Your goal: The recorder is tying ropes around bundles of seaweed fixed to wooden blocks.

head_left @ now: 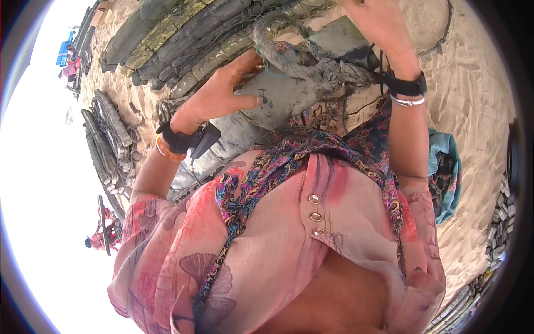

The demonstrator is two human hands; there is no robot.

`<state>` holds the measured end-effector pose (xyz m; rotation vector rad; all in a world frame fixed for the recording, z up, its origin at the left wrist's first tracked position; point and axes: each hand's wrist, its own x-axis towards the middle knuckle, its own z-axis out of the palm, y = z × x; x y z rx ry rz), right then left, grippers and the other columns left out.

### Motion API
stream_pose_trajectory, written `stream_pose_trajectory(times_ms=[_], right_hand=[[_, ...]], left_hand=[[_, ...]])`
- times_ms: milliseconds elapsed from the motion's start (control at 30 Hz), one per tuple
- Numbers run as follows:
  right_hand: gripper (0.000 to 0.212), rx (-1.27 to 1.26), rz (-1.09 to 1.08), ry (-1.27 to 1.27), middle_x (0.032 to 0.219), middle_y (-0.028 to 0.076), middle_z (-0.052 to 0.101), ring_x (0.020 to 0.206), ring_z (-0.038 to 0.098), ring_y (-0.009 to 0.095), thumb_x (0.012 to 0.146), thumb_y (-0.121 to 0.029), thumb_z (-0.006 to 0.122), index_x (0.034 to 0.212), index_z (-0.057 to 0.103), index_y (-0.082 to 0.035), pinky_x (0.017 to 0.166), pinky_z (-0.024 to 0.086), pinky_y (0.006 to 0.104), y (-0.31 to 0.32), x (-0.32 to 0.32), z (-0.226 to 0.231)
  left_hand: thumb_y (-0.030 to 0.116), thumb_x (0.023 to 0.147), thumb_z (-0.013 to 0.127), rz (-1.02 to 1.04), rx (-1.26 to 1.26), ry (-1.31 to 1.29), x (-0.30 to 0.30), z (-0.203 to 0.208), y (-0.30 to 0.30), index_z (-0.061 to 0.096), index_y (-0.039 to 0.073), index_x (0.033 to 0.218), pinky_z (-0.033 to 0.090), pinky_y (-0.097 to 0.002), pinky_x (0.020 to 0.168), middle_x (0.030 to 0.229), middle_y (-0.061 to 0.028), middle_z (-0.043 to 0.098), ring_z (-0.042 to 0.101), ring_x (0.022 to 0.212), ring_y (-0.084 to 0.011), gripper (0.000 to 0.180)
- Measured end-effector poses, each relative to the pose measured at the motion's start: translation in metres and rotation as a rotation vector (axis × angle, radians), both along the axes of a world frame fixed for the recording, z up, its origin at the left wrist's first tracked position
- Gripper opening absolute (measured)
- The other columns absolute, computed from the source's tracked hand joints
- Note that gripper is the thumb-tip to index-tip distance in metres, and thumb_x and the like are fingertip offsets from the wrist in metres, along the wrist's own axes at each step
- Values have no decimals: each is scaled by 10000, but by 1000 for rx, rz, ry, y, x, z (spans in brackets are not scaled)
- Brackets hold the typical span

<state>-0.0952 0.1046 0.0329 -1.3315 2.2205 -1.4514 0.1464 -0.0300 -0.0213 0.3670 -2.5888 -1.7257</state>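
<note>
My left hand reaches over a worn grey sack-like bundle. Its thumb is held apart from the fingers, whose tips lie beside a thick grey rope; I cannot tell whether they touch it. The rope loops up from the bundle and runs right into a frayed, knotted tangle. At the top edge is my right hand, above the tangle's right end. Its fingers are mostly cut off by the picture's edge, so any grip is hidden. A dark thin cord hangs by the right wrist.
Long grey and yellowish rolls lie bound with cord beyond my left hand. More grey rolls rest on the sand at left. A blue-green bag with dark contents stands by my right elbow. Other people are far left.
</note>
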Motion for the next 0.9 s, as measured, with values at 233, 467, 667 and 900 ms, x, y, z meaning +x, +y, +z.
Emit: stream_pose_trajectory(times_ms=[233, 467, 667, 900], right_hand=[[362, 51, 71, 128, 870, 114, 657, 770, 595, 185, 846, -292, 629, 1020, 619, 25, 698, 459, 291, 53, -36, -99], [292, -68, -2, 4, 734, 41, 606, 660, 509, 112, 798, -186, 696, 1011, 638, 6, 646, 433, 255, 85, -12, -109], [356, 2, -80, -142, 655, -13, 459, 622, 417, 82, 763, -87, 700, 1109, 617, -65, 597, 379, 222, 111, -17, -128], [400, -65, -67, -144, 807, 8, 585, 643, 434, 76, 766, -33, 666, 1156, 578, -53, 626, 405, 214, 99, -11, -140]], left_hand=[[188, 704, 716, 136, -989, 283, -10, 9, 11, 503, 36, 1226, 401, -414, 943, 1260, -159, 472, 490, 1110, -346, 584], [152, 734, 695, 9, -1070, 276, -40, -7, 24, 566, 84, 1162, 369, -414, 921, 1126, -101, 566, 532, 1046, -276, 453], [112, 744, 668, 69, -1099, 295, -37, -15, 21, 582, 112, 1150, 363, -405, 905, 1073, -74, 573, 538, 1025, -254, 415], [97, 741, 661, 78, -1048, 336, -45, -7, 35, 579, 108, 1141, 361, -412, 931, 1099, -69, 567, 521, 1065, -265, 408]])
